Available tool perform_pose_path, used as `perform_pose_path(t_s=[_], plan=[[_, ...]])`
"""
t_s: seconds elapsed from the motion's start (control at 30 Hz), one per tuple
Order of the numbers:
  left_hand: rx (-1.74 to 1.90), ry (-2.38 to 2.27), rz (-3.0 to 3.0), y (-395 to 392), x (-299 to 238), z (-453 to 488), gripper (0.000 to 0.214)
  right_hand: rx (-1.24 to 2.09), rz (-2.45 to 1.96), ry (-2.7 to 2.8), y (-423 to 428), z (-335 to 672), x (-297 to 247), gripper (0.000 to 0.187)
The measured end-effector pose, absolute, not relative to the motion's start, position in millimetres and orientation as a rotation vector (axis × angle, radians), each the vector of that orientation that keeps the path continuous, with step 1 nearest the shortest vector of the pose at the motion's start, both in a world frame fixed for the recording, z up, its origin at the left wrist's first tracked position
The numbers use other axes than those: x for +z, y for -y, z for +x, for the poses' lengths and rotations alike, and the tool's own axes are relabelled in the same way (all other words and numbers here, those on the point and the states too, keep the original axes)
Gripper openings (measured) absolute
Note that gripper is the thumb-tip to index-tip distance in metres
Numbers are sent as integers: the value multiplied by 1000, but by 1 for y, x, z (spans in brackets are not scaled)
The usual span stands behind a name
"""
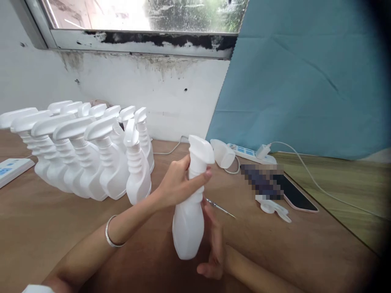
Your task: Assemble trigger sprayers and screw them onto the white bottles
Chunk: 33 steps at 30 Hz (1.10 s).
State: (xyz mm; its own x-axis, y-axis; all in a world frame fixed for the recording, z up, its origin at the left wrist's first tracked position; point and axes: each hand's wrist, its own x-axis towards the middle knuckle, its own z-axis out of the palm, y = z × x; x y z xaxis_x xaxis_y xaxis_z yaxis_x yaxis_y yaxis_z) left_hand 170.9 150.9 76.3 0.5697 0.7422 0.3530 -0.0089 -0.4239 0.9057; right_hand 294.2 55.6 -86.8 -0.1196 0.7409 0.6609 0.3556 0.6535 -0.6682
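A white spray bottle (188, 232) stands slightly tilted in front of me, its trigger head pointing up. My left hand (177, 183), a bracelet (110, 232) on its wrist, is wrapped around the bottle's ribbed neck just below the head. Beside the bottle's lower body is my right hand (215, 244), fingers stretched out and thumb apart. Its fingertips come close to the bottle's right side; I cannot tell whether they touch. Left of my left hand, a similar bottle (139, 179) stands at the near end of a group of white spray bottles (113, 175).
A slim metal tool (221, 208) lies right of the bottle. Farther right are a white plastic piece (273, 206), a phone (295, 193), a blurred patch, a translucent cup (222, 154) and a power strip (249, 152) with a cable. Another power strip (15, 169) lies far left.
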Motion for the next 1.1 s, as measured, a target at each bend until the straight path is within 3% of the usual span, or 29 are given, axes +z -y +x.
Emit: perform_pose_path(t_s=[0.13,0.37,0.53,0.8,1.1], plan=[[1021,-455,1842,-145,76,172,42,503,-907,1733,-62,290,-61,95],[1096,-201,1934,-138,40,159,79,456,-944,1632,-69,292,-53,92],[925,-508,2051,-111,-20,134,56,458,-1052,1392,-117,312,-22,79],[255,-373,2687,-106,-41,137,66,526,-1218,1525,-232,278,-13,96],[237,-335,2717,-110,-39,135,64,656,-1172,1689,-277,248,-13,112]])
